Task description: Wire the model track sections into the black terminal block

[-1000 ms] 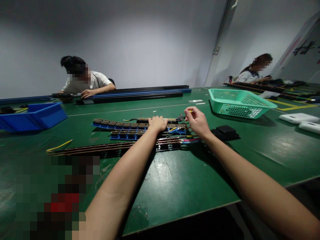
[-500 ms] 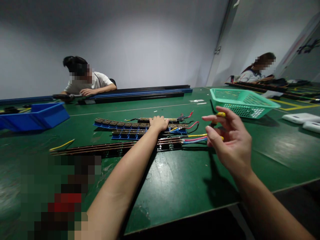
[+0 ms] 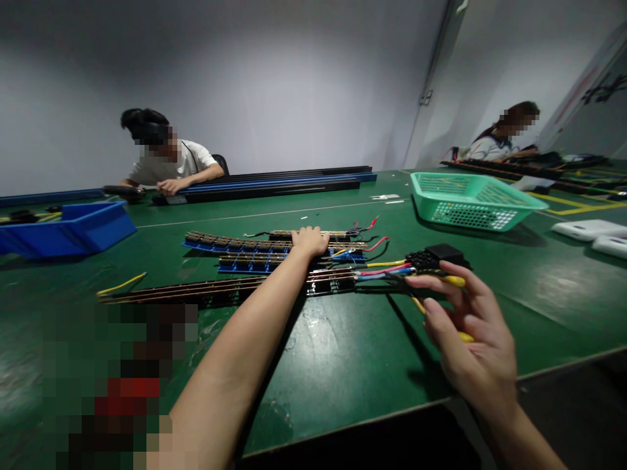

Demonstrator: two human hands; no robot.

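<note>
My left hand [image 3: 311, 241] rests on the blue-based rail strips [image 3: 235, 245], its fingers bent over them; whether it grips one is hidden. My right hand [image 3: 473, 326] is closed round a tool with yellow handles [image 3: 454, 281], whose dark tip points left. Nearest me lies a long black strip with copper-coloured rails [image 3: 196, 288]. Pink, blue and yellow wires [image 3: 385, 272] run from its right end to a black connector block [image 3: 431, 258], just beyond my right hand. Red wires [image 3: 377, 243] stick out from the farther strips.
A green basket [image 3: 480, 202] stands at the right, with white devices [image 3: 590, 230] beside it. A blue bin [image 3: 68, 227] is at the left. Long black and blue bars [image 3: 274, 186] lie at the back, near a seated person [image 3: 169, 166]. Another person sits back right.
My right hand has moved down, right and nearer me with the yellow-handled tool, uncovering the black connector block. My left hand has stayed in place. The person at back left has shifted slightly.
</note>
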